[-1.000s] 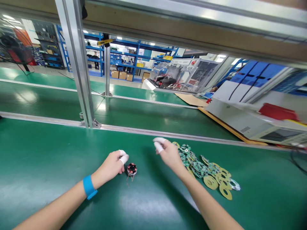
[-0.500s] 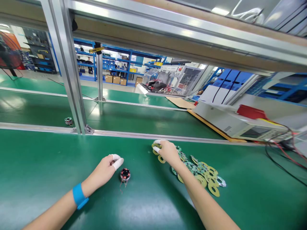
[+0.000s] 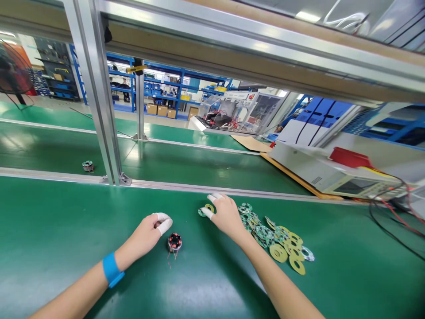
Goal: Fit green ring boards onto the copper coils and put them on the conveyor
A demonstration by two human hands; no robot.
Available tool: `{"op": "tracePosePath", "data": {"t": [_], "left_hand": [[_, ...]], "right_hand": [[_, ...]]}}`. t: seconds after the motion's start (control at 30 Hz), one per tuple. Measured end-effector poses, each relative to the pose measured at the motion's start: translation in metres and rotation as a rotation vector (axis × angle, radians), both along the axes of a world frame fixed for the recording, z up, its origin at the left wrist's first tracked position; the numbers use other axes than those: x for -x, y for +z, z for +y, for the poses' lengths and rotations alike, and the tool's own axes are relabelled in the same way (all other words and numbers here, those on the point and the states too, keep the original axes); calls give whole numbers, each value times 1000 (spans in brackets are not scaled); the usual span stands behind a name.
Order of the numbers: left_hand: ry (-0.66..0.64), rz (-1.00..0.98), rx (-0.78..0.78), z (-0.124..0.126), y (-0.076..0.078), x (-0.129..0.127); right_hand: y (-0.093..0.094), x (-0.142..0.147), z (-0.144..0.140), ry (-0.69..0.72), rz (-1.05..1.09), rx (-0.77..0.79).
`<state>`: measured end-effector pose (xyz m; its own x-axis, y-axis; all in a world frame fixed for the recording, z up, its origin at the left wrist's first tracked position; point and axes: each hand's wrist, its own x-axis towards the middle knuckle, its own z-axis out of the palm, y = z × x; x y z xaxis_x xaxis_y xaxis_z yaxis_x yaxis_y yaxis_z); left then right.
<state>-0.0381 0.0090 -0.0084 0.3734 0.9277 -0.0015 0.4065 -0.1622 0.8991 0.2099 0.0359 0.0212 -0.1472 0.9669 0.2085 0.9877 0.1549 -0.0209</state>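
My left hand (image 3: 151,232), with white finger cots on thumb and forefinger, is closed in a pinch; whatever it may hold is hidden. Just to its right on the green surface stands a small motor stator (image 3: 174,242) with copper-coloured windings and thin wire leads. My right hand (image 3: 226,215), also in white finger cots, is open, thumb and fingers apart around two ring-shaped circuit boards. One is a green board (image 3: 201,212), the other a yellow-faced board (image 3: 209,207). Beside and behind that hand lies a loose pile of ring boards (image 3: 264,232), green and yellow sides showing.
Another stator (image 3: 88,166) sits on the strip beyond the metal rail (image 3: 186,186). An aluminium post (image 3: 99,97) rises at left, and a crossbeam (image 3: 232,37) spans above. At right are a grey instrument (image 3: 332,170) and cables (image 3: 381,217).
My right hand has moved left and its fingers have spread. A green board now shows beside the yellow one at its fingertips. The far stator has shifted left; my left hand stays put.
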Motion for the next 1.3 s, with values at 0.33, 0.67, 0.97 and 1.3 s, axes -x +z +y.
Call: {"op": "tracePosePath", "data": {"t": [0.33,0.67,0.97,1.3], "left_hand": [[-6,-18,11,-1,-1,-2],[-75,167,-259,-29,36,-13],[78,-98,-87,-20,31,-14],[-35,86,-161,-20,16,-10]], "right_hand": [[-11,-1,5,242,55,73],[14,46,-49,540,188,49],[16,56,-53,314,760,305],[2,51,-51,243,505,130]]}}
